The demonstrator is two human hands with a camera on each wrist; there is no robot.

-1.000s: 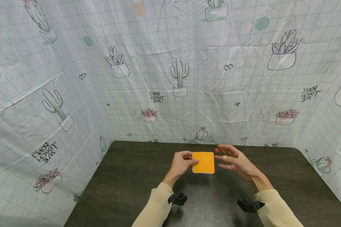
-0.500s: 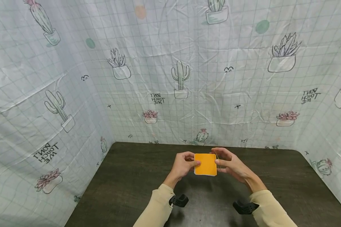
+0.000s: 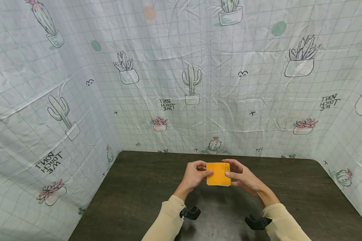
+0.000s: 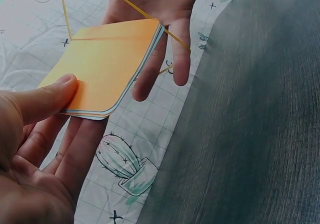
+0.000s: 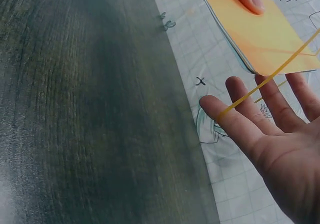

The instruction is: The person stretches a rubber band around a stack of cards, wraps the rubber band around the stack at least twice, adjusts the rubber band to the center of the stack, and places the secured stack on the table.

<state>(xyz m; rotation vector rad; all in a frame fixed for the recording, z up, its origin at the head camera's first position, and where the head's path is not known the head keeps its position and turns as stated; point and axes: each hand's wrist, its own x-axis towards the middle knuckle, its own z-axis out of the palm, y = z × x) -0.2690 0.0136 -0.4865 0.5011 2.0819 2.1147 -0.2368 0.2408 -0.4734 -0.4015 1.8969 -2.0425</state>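
In the head view my left hand (image 3: 194, 175) pinches a stack of square orange cards (image 3: 218, 174) with rounded corners, thumb on the front face and fingers behind. A thin yellow rubber band (image 5: 270, 78) stretches across the cards' face and round the fingers of my right hand (image 3: 248, 179). Those fingers are spread and nearly straight in the right wrist view, some reaching behind the stack. Near the stack's right edge, the right thumb (image 3: 228, 174) overlaps the front face in the head view. Pale edges of several layers show in the left wrist view.
A dark wood-grain table (image 3: 132, 194) lies below both hands. White cloth (image 3: 169, 77) printed with cacti and a grid hangs along its back and sides. Black straps (image 3: 190, 213) with cameras sit at both wrists.
My right hand has moved left to the stack, bringing the rubber band over its right part. The left hand still holds the cards, nearly in place.
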